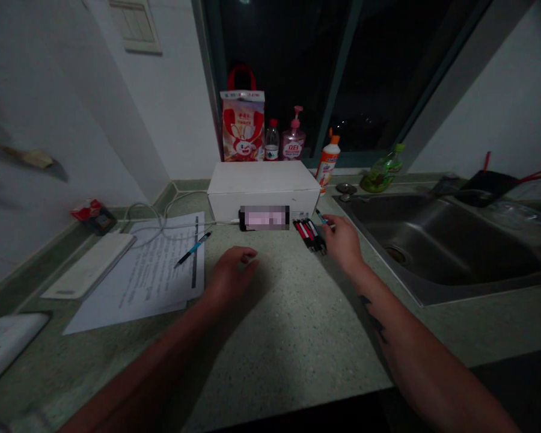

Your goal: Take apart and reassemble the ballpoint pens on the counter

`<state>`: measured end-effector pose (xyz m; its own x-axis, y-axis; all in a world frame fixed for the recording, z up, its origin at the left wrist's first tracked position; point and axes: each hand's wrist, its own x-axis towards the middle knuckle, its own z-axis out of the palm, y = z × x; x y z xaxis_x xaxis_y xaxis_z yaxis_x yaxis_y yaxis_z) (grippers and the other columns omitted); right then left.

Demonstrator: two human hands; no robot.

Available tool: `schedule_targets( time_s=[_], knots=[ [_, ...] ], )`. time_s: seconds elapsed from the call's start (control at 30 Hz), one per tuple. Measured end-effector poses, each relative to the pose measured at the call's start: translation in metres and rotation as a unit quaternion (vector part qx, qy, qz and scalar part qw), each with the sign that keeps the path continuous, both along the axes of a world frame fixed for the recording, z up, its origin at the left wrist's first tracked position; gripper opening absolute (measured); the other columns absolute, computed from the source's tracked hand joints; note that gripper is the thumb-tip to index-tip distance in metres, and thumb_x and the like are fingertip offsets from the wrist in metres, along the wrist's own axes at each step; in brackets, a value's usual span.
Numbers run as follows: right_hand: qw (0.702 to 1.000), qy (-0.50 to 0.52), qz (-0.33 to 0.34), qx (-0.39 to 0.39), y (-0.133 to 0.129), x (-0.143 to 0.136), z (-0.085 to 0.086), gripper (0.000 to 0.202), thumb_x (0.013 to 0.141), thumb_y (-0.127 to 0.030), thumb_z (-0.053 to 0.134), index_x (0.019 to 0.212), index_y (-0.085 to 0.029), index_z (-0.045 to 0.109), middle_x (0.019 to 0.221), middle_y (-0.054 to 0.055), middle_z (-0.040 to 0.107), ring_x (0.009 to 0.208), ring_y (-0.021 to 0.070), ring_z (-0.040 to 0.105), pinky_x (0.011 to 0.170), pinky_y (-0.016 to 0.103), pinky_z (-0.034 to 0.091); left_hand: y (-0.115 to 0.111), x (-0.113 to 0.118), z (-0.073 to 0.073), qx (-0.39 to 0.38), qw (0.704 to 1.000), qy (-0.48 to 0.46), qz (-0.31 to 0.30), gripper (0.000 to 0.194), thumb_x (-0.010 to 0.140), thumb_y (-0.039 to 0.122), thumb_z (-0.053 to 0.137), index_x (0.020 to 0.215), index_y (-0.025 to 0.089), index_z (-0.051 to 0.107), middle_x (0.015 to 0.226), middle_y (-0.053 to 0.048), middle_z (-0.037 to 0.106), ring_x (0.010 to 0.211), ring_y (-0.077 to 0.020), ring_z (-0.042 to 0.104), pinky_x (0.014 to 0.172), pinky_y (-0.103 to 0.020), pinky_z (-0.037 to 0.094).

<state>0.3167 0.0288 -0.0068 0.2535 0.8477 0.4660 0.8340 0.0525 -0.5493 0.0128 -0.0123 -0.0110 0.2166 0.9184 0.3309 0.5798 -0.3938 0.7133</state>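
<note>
My right hand (343, 242) pinches a blue pen (320, 216) at the right of the counter, its tip end pointing toward the white box (264, 180). Beside that hand lies a row of several pens (308, 234) with red, white and dark barrels, side by side. My left hand (232, 273) hovers over or rests on the middle of the counter, fingers loosely curled, thumb and index apart, with nothing seen between them. Left of it, another blue and black pen (193, 249) lies slantwise on printed paper sheets (137, 273). A phone (265, 218) leans against the box front, its screen blurred.
A steel sink (437, 240) is set into the counter on the right. Behind the box stand a red bag (243, 129), a small bottle (273, 141) and a pink pump bottle (294, 138). An orange-capped bottle (327, 162) stands beside it. A white cable (162, 219) crosses the paper.
</note>
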Motion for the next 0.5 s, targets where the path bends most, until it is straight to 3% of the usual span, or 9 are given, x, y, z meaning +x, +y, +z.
schedule_targets(
  time_s=[0.1, 0.27, 0.37, 0.5],
  knots=[
    [0.994, -0.070, -0.046, -0.077, 0.005, 0.010, -0.009, 0.038, 0.092, -0.019, 0.051, 0.121, -0.010, 0.072, 0.115, 0.018, 0.070, 0.104, 0.0262, 0.066, 0.096, 0.036, 0.048, 0.007, -0.007, 0.001, 0.017, 0.998, 0.047, 0.035, 0.017, 0.088, 0.023, 0.061, 0.103, 0.020, 0.069, 0.100, -0.006, 0.072, 0.092, -0.0233, 0.068, 0.090, -0.040, 0.052],
    [0.987, -0.096, -0.043, -0.125, 0.007, 0.006, -0.020, 0.035, 0.092, -0.013, 0.050, 0.116, -0.013, 0.075, 0.113, 0.016, 0.074, 0.102, 0.0246, 0.068, 0.089, 0.031, 0.047, 0.017, -0.020, 0.008, 0.046, 0.983, 0.153, 0.093, 0.025, 0.089, 0.026, 0.058, 0.111, 0.018, 0.068, 0.111, -0.011, 0.072, 0.100, -0.0286, 0.067, 0.095, -0.042, 0.050],
    [0.985, -0.101, -0.040, -0.138, 0.006, 0.005, -0.018, 0.034, 0.093, -0.014, 0.050, 0.115, -0.015, 0.076, 0.115, 0.015, 0.075, 0.102, 0.0250, 0.069, 0.086, 0.031, 0.047, 0.022, -0.031, 0.015, 0.060, 0.954, 0.253, 0.148, 0.033, 0.091, 0.025, 0.054, 0.120, 0.015, 0.065, 0.119, -0.016, 0.070, 0.113, -0.0328, 0.063, 0.100, -0.045, 0.047],
    [0.983, -0.105, -0.044, -0.146, 0.004, 0.005, -0.013, 0.034, 0.094, -0.017, 0.051, 0.117, -0.015, 0.076, 0.112, 0.016, 0.077, 0.099, 0.0273, 0.071, 0.082, 0.034, 0.048, 0.026, -0.049, 0.022, 0.011, 0.896, 0.372, 0.241, 0.038, 0.094, 0.019, 0.042, 0.124, 0.008, 0.063, 0.118, -0.022, 0.068, 0.112, -0.0375, 0.061, 0.092, -0.047, 0.046]
  ],
)
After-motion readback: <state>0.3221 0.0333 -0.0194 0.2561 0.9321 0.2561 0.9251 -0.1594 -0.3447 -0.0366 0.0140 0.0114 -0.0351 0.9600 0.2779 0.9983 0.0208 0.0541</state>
